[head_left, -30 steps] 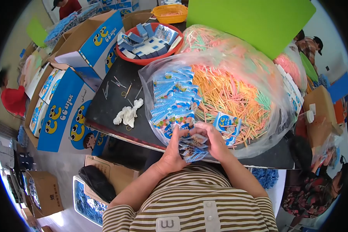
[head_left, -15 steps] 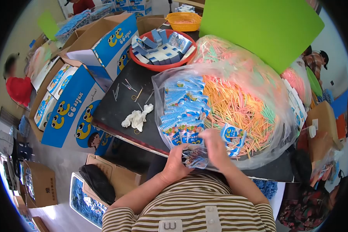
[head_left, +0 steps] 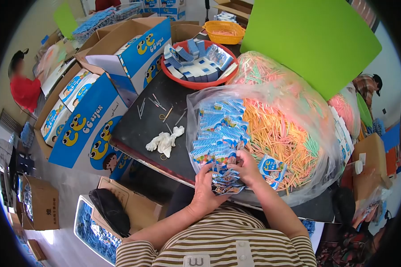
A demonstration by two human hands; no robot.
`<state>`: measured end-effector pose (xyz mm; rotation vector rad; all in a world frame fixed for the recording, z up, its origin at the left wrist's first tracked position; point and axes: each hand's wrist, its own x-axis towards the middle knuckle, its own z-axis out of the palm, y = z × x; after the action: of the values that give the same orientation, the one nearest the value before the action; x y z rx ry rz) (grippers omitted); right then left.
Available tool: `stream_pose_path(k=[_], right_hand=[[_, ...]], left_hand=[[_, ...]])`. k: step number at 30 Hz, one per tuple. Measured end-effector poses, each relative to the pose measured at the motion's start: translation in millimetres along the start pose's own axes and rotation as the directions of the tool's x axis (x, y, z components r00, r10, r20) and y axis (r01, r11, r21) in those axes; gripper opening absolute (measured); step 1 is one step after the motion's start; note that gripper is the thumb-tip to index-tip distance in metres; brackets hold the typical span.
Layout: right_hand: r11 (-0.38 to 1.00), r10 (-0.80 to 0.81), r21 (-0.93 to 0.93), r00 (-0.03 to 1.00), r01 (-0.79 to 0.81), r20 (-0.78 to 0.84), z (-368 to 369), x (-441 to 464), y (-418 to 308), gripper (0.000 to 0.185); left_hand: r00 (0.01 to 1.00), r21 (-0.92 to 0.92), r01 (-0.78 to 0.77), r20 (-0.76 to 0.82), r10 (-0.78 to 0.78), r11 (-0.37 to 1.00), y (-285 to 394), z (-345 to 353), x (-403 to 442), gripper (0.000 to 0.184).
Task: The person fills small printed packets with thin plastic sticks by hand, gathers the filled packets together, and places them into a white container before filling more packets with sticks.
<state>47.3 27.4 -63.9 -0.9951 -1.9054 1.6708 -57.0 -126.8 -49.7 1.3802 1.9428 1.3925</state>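
My left hand [head_left: 204, 192] is closed round a stack of blue-and-white printed packets [head_left: 227, 181] at the table's front edge. At the top of that stack my right hand [head_left: 250, 171] has its thumb and fingers pinched on a packet; the exact edge it grips is partly hidden. Just beyond my hands, rows of the same packets [head_left: 218, 127] lie overlapped in a clear plastic bag [head_left: 192, 104]. Beside them, to the right, is a heap of thin pastel sticks [head_left: 278, 133]. A single packet [head_left: 272, 170] rests on the sticks near my right hand.
A red basin [head_left: 196, 84] of packets and a yellow basket [head_left: 225, 38] stand behind. White crumpled tissue [head_left: 165, 141] and loose sticks lie on the black table [head_left: 133, 133]. Printed cartons [head_left: 82, 124] flank the left; a green board [head_left: 312, 44] rises behind. Other people sit on both sides.
My right hand, blurred over the bag earlier, has come to the stack and pinches a packet. The view has shifted slightly, so the table sits a little lower and further right.
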Motion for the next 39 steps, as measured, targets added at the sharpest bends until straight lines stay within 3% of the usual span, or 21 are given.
stream_pose_path(k=[2, 4, 6, 10, 13, 15, 17, 18, 20, 21, 23, 24, 27, 28, 31, 33, 34, 35, 37, 39], right_hand=[[0.998, 0.040, -0.055, 0.999, -0.038, 0.029, -5.1, -2.2, -3.9, 0.033], [0.991, 0.079, -0.109, 0.995, -0.073, 0.053, -5.3, -10.3, -13.4, 0.035], [0.980, 0.013, 0.197, 0.999, -0.019, 0.031, -2.1, -20.3, -19.3, 0.034], [0.941, -0.031, 0.337, 0.998, 0.010, 0.059, -4.8, -9.7, -4.0, 0.034], [0.989, 0.147, -0.055, 0.962, -0.138, 0.229, -7.8, 4.2, -10.8, 0.025], [0.992, 0.119, 0.003, 0.954, -0.124, 0.276, -15.0, -13.5, -28.8, 0.022], [0.896, -0.152, -0.359, 0.939, 0.262, 0.308, -24.2, -28.4, -34.0, 0.027], [0.726, -0.471, -0.369, 0.811, 0.580, 0.348, -26.5, -29.9, -30.1, 0.029], [0.819, -0.453, -0.247, 0.848, 0.517, 0.275, -22.1, -40.8, -23.2, 0.032], [0.967, -0.245, 0.129, 0.938, 0.218, 0.244, -15.5, -46.5, -16.3, 0.030], [0.835, -0.115, 0.550, 0.967, -0.030, 0.227, -7.3, -55.4, -13.2, 0.038], [0.796, -0.094, 0.605, 0.986, -0.009, 0.139, 3.1, -58.7, -27.1, 0.045], [0.724, -0.005, 0.686, 0.994, -0.074, 0.112, 12.7, -56.9, -24.8, 0.046], [0.788, -0.003, 0.614, 0.998, -0.038, 0.066, 15.8, -59.2, -27.8, 0.052], [0.769, -0.084, 0.638, 0.996, 0.042, 0.036, 9.8, -62.9, -34.9, 0.061], [0.775, 0.096, 0.615, 0.989, -0.147, 0.116, 6.0, -55.0, -34.9, 0.070], [0.762, 0.179, 0.619, 0.980, -0.192, 0.084, 8.8, -54.7, -34.9, 0.073], [0.731, 0.139, 0.661, 0.985, -0.171, 0.102, 7.7, -55.9, -30.7, 0.072], [0.736, 0.054, 0.668, 0.993, -0.114, 0.109, 4.7, -62.6, -32.0, 0.069], [0.781, 0.029, 0.615, 0.990, -0.107, 0.137, -1.3, -60.3, -19.9, 0.067]], left_hand=[[0.994, 0.025, -0.038, 0.101, 0.035, 0.999, 0.5, -3.0, 1.0, 0.075], [0.995, 0.047, -0.075, 0.077, 0.071, 0.996, 0.6, -2.3, -1.9, 0.074], [0.993, 0.072, -0.113, 0.049, 0.110, 0.991, 0.4, -2.4, -1.4, 0.074], [0.996, 0.034, -0.085, 0.028, 0.084, 0.996, 0.2, -0.4, 0.6, 0.073], [0.996, 0.052, -0.091, -0.004, 0.092, 0.994, 1.2, -1.7, 3.1, 0.076], [0.994, 0.089, -0.105, -0.009, 0.106, 0.990, 0.3, -2.8, 2.1, 0.080], [0.978, 0.024, -0.207, 0.000, 0.207, 0.978, -4.0, -2.1, 0.4, 0.073], [0.979, 0.020, -0.204, 0.001, 0.204, 0.979, -10.0, 2.9, 0.4, 0.073], [0.946, -0.081, -0.323, -0.012, 0.323, 0.943, -22.7, 13.6, -2.5, 0.077], [0.955, -0.094, -0.294, 0.012, 0.297, 0.951, -20.9, 12.1, -1.7, 0.089], [0.964, -0.093, -0.264, 0.018, 0.267, 0.960, -17.3, 12.1, -2.9, 0.095], [0.973, -0.086, -0.230, 0.013, 0.232, 0.969, -15.6, 11.4, -3.1, 0.102], [0.956, 0.024, -0.294, 0.029, 0.293, 0.955, -11.8, 15.7, -2.9, 0.106], [0.944, 0.064, -0.328, 0.010, 0.329, 0.942, -12.8, 17.9, -2.8, 0.106], [0.940, 0.070, -0.340, 0.044, 0.338, 0.938, -2.6, 12.5, 4.1, 0.104], [0.963, 0.055, -0.264, 0.075, 0.259, 0.963, 0.7, 14.3, 6.1, 0.105], [0.974, -0.051, -0.180, 0.129, 0.185, 0.982, -0.4, 14.9, 7.3, 0.105], [0.975, -0.150, -0.085, 0.189, 0.113, 0.985, -1.9, 14.2, 9.4, 0.106], [0.978, -0.167, -0.079, 0.178, 0.109, 0.983, -6.8, 16.1, 7.4, 0.110], [0.989, -0.274, -0.069, 0.107, 0.102, 0.959, -3.4, 14.1, 9.3, 0.098]])
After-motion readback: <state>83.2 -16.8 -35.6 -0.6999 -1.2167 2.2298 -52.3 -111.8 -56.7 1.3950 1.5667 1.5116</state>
